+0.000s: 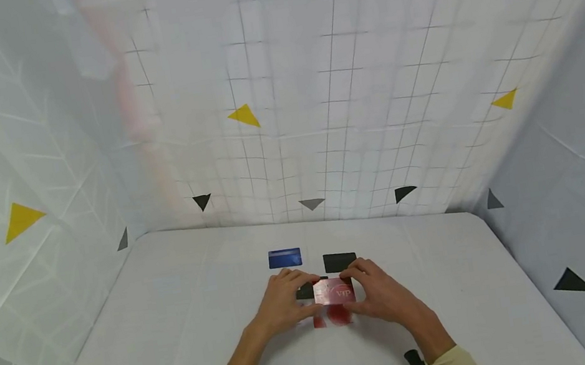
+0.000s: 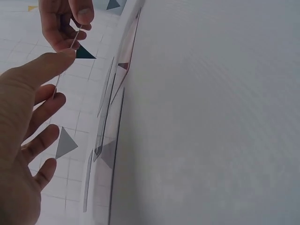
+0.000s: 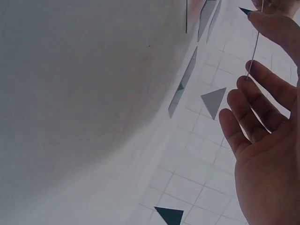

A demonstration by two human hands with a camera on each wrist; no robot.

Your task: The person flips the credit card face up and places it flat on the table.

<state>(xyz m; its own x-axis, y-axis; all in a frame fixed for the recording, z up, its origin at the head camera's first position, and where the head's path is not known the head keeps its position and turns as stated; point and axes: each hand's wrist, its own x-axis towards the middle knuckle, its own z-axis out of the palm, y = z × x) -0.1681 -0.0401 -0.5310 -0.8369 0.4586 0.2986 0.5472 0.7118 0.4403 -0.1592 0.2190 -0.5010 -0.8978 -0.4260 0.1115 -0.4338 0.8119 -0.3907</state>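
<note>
A shiny pink card [image 1: 334, 291] with "VIP" on it is held up over the white table between both hands. My left hand [image 1: 285, 300] pinches its left side between thumb and fingers. On the other side, my right hand [image 1: 378, 293] pinches the right edge the same way. The wrist views show the card edge-on, a thin line lifted off the table. Beneath it lies a red and white card [image 1: 339, 315], partly covered. A dark card [image 1: 304, 292] shows behind the left fingers.
Farther back on the table [image 1: 172, 289] lie a blue card [image 1: 284, 258] and a black card [image 1: 340, 261], the latter just beyond the right fingertips. White sheeting with grid lines and triangle markers [image 1: 244, 116] encloses the table at the back and sides.
</note>
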